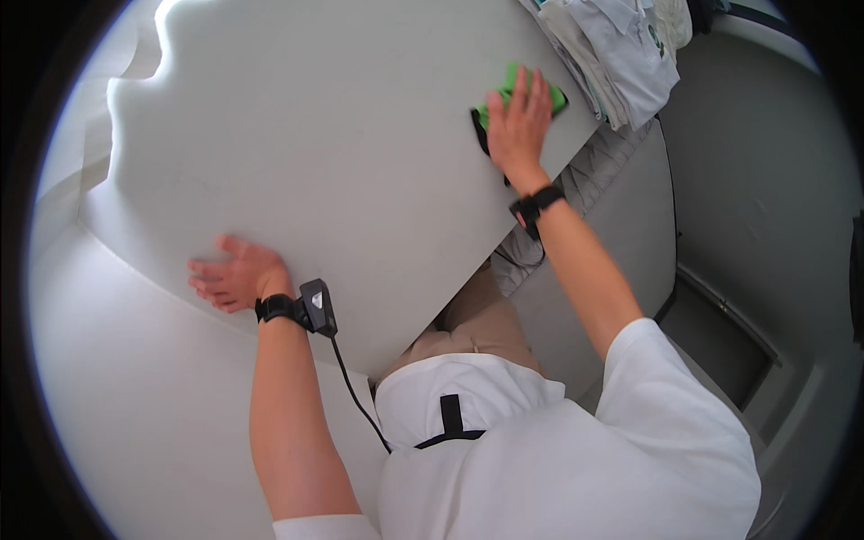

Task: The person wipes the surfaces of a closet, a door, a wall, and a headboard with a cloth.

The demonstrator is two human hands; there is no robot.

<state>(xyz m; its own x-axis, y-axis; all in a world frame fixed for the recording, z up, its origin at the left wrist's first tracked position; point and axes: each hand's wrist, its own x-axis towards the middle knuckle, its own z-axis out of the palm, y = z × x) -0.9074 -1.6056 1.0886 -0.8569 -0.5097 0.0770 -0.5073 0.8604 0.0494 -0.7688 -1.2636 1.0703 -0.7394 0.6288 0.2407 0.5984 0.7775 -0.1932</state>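
A green cloth with black edging [558, 99] lies bunched on the white tabletop [342, 144], near its right edge. My right hand [520, 126] is closed over this cloth and presses it against the surface, with part of the cloth hidden under the palm. At the table's left side, my left hand [236, 273] is open, fingers spread, and holds nothing. It is slightly blurred and rests on or just over the white surface; contact cannot be made out.
Folded light-coloured shirts [612, 54] are stacked at the far right corner of the table. A grey padded seat [585, 243] stands beside the table's right edge. A wavy lit edge [112, 126] borders the far left. A black cable [355, 387] runs from my left wrist device [317, 308].
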